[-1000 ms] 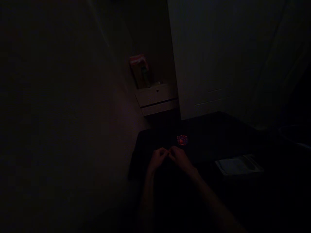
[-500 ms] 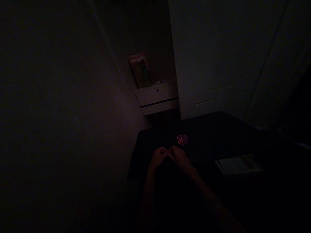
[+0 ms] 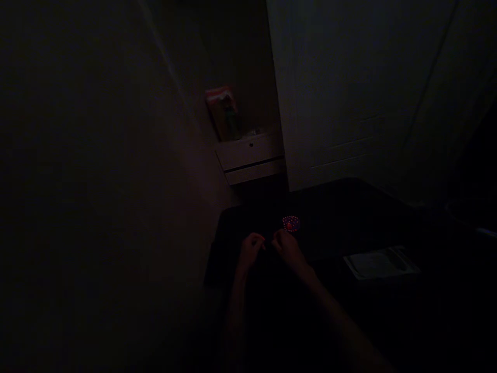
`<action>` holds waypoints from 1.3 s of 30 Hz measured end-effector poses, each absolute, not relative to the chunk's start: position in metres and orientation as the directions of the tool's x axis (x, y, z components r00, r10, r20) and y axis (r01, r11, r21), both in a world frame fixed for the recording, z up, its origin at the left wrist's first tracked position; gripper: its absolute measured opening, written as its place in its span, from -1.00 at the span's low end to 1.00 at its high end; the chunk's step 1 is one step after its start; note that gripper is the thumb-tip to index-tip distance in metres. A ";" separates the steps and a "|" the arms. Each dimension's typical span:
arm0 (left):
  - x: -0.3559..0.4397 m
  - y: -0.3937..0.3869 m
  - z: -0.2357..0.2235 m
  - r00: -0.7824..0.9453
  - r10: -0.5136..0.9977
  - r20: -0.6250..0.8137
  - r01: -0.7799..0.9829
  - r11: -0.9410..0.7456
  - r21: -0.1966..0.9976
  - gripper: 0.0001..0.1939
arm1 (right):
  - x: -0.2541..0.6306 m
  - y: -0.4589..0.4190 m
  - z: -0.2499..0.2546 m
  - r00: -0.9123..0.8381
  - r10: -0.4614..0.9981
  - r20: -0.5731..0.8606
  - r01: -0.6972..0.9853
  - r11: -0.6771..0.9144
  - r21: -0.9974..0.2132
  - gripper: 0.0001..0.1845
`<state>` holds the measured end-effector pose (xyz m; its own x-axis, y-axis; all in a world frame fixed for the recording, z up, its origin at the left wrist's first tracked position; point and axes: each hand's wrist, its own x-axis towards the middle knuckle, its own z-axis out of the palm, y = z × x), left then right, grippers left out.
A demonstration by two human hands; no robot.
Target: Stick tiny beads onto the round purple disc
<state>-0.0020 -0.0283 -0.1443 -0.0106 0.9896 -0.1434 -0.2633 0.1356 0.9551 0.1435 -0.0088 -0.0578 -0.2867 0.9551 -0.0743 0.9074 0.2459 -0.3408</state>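
Note:
The scene is very dark. Above the dark table (image 3: 326,220), my left hand (image 3: 251,247) is curled, thumb and forefinger brought together. My right hand (image 3: 286,243) faces it across a small gap, its fingers also closed in a pinch. Whatever either hand holds is too dim and small to name. Just beyond my right hand sits a small round holder (image 3: 297,224) ringed with glowing red and purple dots, with an orange-red glow inside it. My right hand is the nearer one to it; whether they touch is unclear.
A pale flat packet or booklet (image 3: 380,263) lies to the right. Behind the table stands a white drawer unit (image 3: 252,155) bearing a red-and-white bag or box (image 3: 221,111). A wall (image 3: 155,181) rises on the left, a pale door-like panel (image 3: 349,93) on the right.
My hands, which were touching at the fingertips, have drawn apart, leaving a gap between them. The light on the wall and hands is dimmer. The glowing holder has stayed in place.

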 end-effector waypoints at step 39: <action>-0.021 -0.047 -0.119 -0.046 0.987 -0.154 -0.219 0.141 0.966 -0.84 | 0.138 -0.014 -0.049 -0.259 0.959 0.113 0.803 0.279 -0.526 -0.72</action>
<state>-0.0210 -0.0473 -0.1190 -0.0458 0.9870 -0.1542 -0.2188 0.1407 0.9656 0.1383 -0.0140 -0.0494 -0.2587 0.9593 0.1133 0.8034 0.2788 -0.5261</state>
